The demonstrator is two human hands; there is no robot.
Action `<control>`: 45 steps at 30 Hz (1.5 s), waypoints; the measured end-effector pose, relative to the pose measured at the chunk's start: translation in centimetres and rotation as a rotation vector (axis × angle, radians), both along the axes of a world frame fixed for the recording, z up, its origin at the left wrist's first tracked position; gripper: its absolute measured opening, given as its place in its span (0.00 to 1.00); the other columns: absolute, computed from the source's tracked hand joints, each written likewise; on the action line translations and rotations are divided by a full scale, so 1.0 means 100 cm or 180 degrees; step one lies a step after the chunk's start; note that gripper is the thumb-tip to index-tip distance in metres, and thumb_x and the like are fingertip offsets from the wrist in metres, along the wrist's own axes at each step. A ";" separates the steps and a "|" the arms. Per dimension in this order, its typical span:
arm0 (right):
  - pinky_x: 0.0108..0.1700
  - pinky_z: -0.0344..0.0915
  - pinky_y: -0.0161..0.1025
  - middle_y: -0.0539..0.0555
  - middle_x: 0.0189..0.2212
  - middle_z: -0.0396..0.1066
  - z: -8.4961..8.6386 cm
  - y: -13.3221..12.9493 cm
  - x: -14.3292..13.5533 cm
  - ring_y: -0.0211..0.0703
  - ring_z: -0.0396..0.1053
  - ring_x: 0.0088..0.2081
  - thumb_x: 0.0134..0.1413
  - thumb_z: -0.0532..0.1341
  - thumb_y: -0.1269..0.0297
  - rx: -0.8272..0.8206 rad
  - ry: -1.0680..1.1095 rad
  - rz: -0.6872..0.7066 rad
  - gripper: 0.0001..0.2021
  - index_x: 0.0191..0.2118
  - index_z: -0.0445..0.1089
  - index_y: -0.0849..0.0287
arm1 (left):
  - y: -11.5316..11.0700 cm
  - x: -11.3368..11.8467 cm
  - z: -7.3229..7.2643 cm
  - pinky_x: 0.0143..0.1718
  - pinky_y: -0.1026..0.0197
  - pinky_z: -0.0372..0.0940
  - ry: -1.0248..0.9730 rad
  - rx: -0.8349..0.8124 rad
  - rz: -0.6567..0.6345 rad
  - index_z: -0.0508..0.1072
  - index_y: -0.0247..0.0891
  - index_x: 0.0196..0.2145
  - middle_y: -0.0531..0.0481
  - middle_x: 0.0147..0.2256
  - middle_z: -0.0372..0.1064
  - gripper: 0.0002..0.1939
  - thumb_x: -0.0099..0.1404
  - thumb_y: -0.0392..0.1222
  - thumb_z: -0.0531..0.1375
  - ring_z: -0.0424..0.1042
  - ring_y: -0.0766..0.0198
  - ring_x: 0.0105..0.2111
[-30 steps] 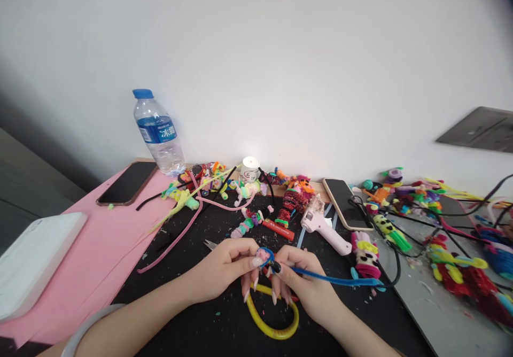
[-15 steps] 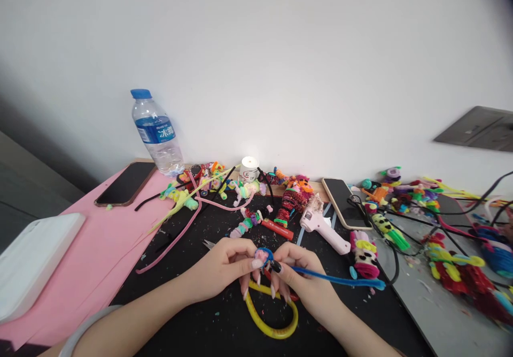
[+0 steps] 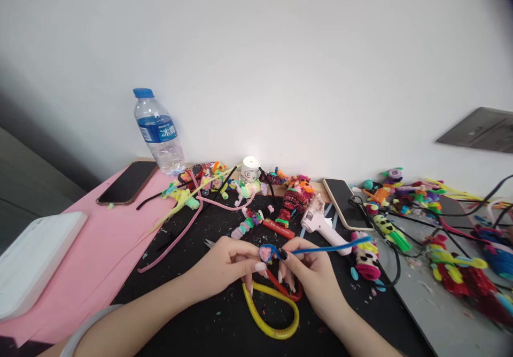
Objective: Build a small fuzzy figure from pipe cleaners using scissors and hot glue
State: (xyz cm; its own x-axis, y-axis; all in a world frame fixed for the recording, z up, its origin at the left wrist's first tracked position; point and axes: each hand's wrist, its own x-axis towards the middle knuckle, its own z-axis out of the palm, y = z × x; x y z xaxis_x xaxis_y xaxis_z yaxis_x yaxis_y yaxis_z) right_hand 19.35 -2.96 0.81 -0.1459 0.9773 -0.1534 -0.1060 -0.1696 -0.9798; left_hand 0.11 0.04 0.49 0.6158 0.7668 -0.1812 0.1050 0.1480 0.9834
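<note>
Between my two hands is a small pink coil with a blue pipe cleaner bent round its edge. My left hand pinches the pink coil between thumb and fingers. My right hand, with a dark thumbnail, pinches the blue pipe cleaner close to the coil, and its free end sticks out to the right. Below the hands, scissors with yellow and red handle loops lie on the black mat. Their blade tips show left of my left hand.
A pale pink glue gun, a red stick-like tube and several pipe-cleaner figures lie beyond my hands. Phones, a water bottle, a white cup and a white box stand or lie around. Black cords cross the right side.
The free end of the blue pipe cleaner has swung upward. My right hand has moved slightly right, away from the coil, and more of the blue-edged pink coil shows.
</note>
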 end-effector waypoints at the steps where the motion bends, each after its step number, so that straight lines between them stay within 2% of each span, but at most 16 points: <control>1: 0.16 0.54 0.29 0.48 0.15 0.68 0.000 0.001 0.001 0.31 0.58 0.14 0.49 0.64 0.54 0.0062 -0.0026 -0.0067 0.14 0.28 0.65 0.61 | 0.000 0.000 0.000 0.26 0.64 0.64 -0.0020 0.0010 0.0020 0.77 0.34 0.36 0.47 0.30 0.75 0.15 0.61 0.49 0.58 0.72 0.64 0.22; 5: 0.18 0.58 0.31 0.50 0.20 0.70 -0.001 0.002 0.005 0.33 0.61 0.16 0.51 0.63 0.56 0.0403 -0.0256 -0.0340 0.12 0.30 0.69 0.60 | 0.000 0.000 0.002 0.26 0.64 0.64 -0.0065 0.0021 0.0109 0.75 0.33 0.43 0.44 0.33 0.76 0.21 0.66 0.52 0.51 0.73 0.65 0.22; 9: 0.20 0.61 0.32 0.51 0.23 0.71 0.002 0.002 0.009 0.34 0.62 0.19 0.54 0.61 0.61 0.0699 -0.0728 -0.0303 0.07 0.33 0.72 0.58 | 0.001 -0.001 0.002 0.28 0.63 0.66 -0.0361 -0.0289 0.0359 0.71 0.34 0.48 0.43 0.37 0.76 0.22 0.66 0.52 0.52 0.74 0.65 0.22; 11: 0.21 0.62 0.33 0.52 0.28 0.73 0.003 0.002 0.010 0.36 0.64 0.20 0.55 0.60 0.64 0.0934 -0.0885 -0.0115 0.06 0.34 0.74 0.56 | 0.003 -0.002 0.000 0.27 0.63 0.66 -0.0498 -0.0467 0.0471 0.72 0.35 0.46 0.45 0.33 0.76 0.20 0.65 0.52 0.54 0.73 0.65 0.23; 14: 0.34 0.68 0.37 0.55 0.36 0.74 0.006 0.004 0.011 0.44 0.71 0.32 0.55 0.59 0.67 0.1395 -0.0980 0.0224 0.08 0.36 0.76 0.54 | 0.006 -0.003 -0.002 0.28 0.64 0.65 -0.0569 -0.0612 0.0464 0.73 0.34 0.39 0.50 0.22 0.73 0.17 0.63 0.51 0.57 0.73 0.65 0.23; 16: 0.42 0.68 0.40 0.55 0.36 0.74 0.007 0.005 0.011 0.47 0.71 0.39 0.56 0.58 0.68 0.1617 -0.0969 0.0353 0.09 0.36 0.77 0.54 | 0.007 -0.004 -0.001 0.29 0.64 0.65 -0.0543 -0.0632 0.0405 0.74 0.33 0.34 0.51 0.21 0.72 0.15 0.60 0.50 0.59 0.72 0.65 0.23; 18: 0.45 0.66 0.40 0.55 0.37 0.74 0.008 0.006 0.011 0.47 0.70 0.41 0.56 0.58 0.70 0.1672 -0.0948 0.0388 0.10 0.37 0.77 0.54 | 0.008 -0.004 0.001 0.29 0.64 0.65 -0.0494 -0.0641 0.0372 0.73 0.33 0.31 0.51 0.22 0.72 0.14 0.59 0.49 0.61 0.72 0.66 0.23; 22: 0.43 0.67 0.40 0.55 0.37 0.74 0.008 0.004 0.010 0.47 0.70 0.41 0.54 0.58 0.71 0.1381 -0.0940 0.0323 0.10 0.37 0.76 0.54 | 0.010 -0.005 0.002 0.30 0.64 0.66 -0.0521 -0.0639 0.0288 0.73 0.32 0.31 0.50 0.26 0.74 0.12 0.57 0.46 0.64 0.72 0.67 0.24; 24: 0.40 0.68 0.40 0.54 0.36 0.74 0.008 0.003 0.009 0.46 0.71 0.39 0.52 0.58 0.73 0.1262 -0.0908 0.0267 0.11 0.36 0.76 0.54 | 0.010 -0.005 0.002 0.30 0.64 0.66 -0.0517 -0.0623 0.0267 0.73 0.32 0.31 0.49 0.28 0.74 0.12 0.56 0.45 0.64 0.72 0.67 0.25; 27: 0.35 0.68 0.37 0.54 0.34 0.74 0.008 0.002 0.009 0.42 0.70 0.32 0.50 0.58 0.74 0.1130 -0.0954 0.0052 0.10 0.33 0.76 0.56 | 0.010 -0.005 0.002 0.28 0.64 0.65 -0.0389 -0.0570 0.0377 0.72 0.33 0.35 0.50 0.24 0.74 0.13 0.59 0.47 0.62 0.72 0.66 0.23; 29: 0.27 0.65 0.34 0.53 0.31 0.73 0.007 0.003 0.010 0.39 0.67 0.25 0.50 0.59 0.71 0.0892 -0.0962 -0.0132 0.08 0.34 0.75 0.58 | 0.010 -0.005 0.003 0.26 0.65 0.64 -0.0269 -0.0401 0.0538 0.72 0.34 0.39 0.51 0.23 0.73 0.14 0.61 0.48 0.58 0.72 0.66 0.22; 31: 0.21 0.60 0.32 0.52 0.25 0.72 0.005 0.003 0.011 0.36 0.62 0.20 0.51 0.61 0.67 0.0614 -0.0884 -0.0253 0.07 0.34 0.75 0.59 | 0.009 -0.005 0.004 0.24 0.66 0.62 -0.0158 -0.0122 0.0664 0.71 0.36 0.43 0.50 0.27 0.74 0.15 0.62 0.46 0.58 0.72 0.66 0.23; 34: 0.19 0.58 0.32 0.49 0.18 0.68 0.001 0.004 0.012 0.35 0.60 0.18 0.49 0.63 0.63 0.0390 -0.0697 -0.0320 0.07 0.32 0.75 0.60 | 0.008 -0.005 0.005 0.28 0.64 0.63 -0.0004 0.0102 0.0593 0.69 0.37 0.45 0.51 0.28 0.73 0.17 0.58 0.42 0.61 0.72 0.65 0.25; 37: 0.19 0.57 0.31 0.49 0.19 0.69 -0.003 0.004 0.009 0.33 0.59 0.18 0.47 0.65 0.63 0.0290 -0.0362 -0.0312 0.07 0.31 0.74 0.60 | 0.007 -0.005 0.005 0.30 0.62 0.64 -0.0061 -0.0024 0.0451 0.69 0.36 0.43 0.53 0.25 0.72 0.18 0.55 0.40 0.64 0.72 0.64 0.25; 42: 0.16 0.56 0.29 0.48 0.17 0.69 -0.005 0.003 0.004 0.31 0.59 0.15 0.47 0.65 0.61 0.0047 0.0110 -0.0012 0.09 0.30 0.70 0.61 | 0.005 -0.001 0.003 0.33 0.63 0.64 -0.0498 -0.0112 0.0572 0.66 0.36 0.35 0.50 0.33 0.71 0.13 0.53 0.38 0.65 0.73 0.64 0.31; 45: 0.16 0.56 0.29 0.47 0.16 0.68 -0.004 0.004 0.002 0.31 0.60 0.14 0.48 0.64 0.61 0.0049 0.0091 0.0021 0.09 0.30 0.68 0.62 | 0.003 0.001 0.002 0.35 0.63 0.64 -0.0579 -0.0127 0.0556 0.65 0.36 0.32 0.53 0.30 0.71 0.12 0.53 0.36 0.66 0.72 0.65 0.32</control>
State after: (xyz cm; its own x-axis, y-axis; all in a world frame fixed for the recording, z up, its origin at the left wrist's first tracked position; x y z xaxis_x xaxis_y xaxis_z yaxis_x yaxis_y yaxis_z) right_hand 19.58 -2.60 0.44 -0.1565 0.9785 -0.1341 -0.1329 -0.1554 -0.9789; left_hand 0.23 0.33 0.69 0.4998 0.8589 -0.1119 -0.1036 0.1875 0.9768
